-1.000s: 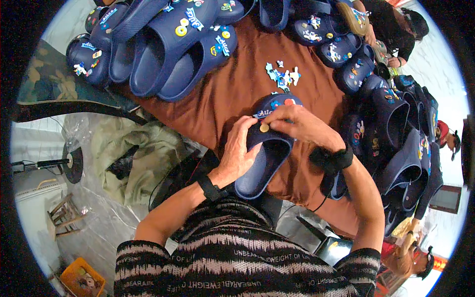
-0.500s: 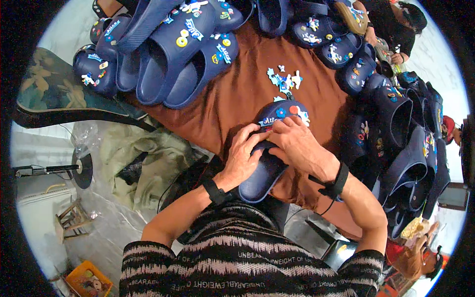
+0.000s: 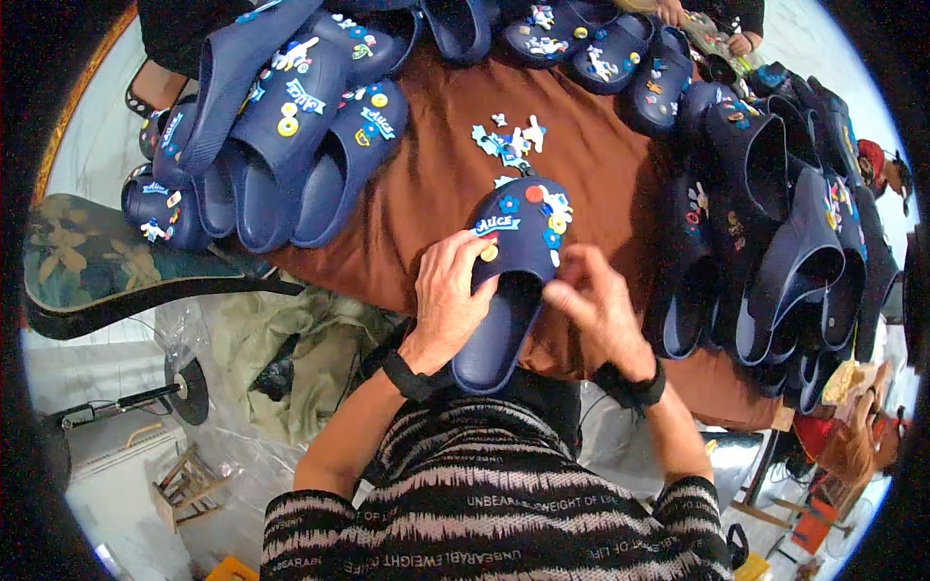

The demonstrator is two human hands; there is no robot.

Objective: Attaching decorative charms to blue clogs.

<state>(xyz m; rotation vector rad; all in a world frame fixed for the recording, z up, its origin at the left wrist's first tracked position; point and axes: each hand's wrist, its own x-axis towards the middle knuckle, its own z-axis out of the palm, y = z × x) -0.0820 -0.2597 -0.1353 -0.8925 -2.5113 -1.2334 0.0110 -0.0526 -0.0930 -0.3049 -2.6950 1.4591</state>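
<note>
A navy clog (image 3: 492,341) lies toe away from me at the near edge of the brown cloth. Its upper carries a blue flower, a red round charm, a white figure, yellow rings and a lettered banner. My left hand (image 3: 448,302) grips the clog's left side, with fingers on the upper near the banner and the thumb at the opening. My right hand (image 3: 603,308) is off the upper, just right of the opening. Its thumb and fingers are apart, slightly blurred, with nothing seen in them. Loose blue and white charms (image 3: 509,145) lie beyond the toe.
Brown cloth (image 3: 417,184) covers the table. Navy clogs (image 3: 266,160) with charms are piled at left, with more clogs (image 3: 790,252) at right and along the far side. A patterned padded seat (image 3: 107,261) stands at left. Another person's hands (image 3: 741,44) show at far right.
My right hand has come off the clog's upper and moved to its right side. My left hand has shifted onto the clog's left side. The view has swung, showing more of the upper's charms.
</note>
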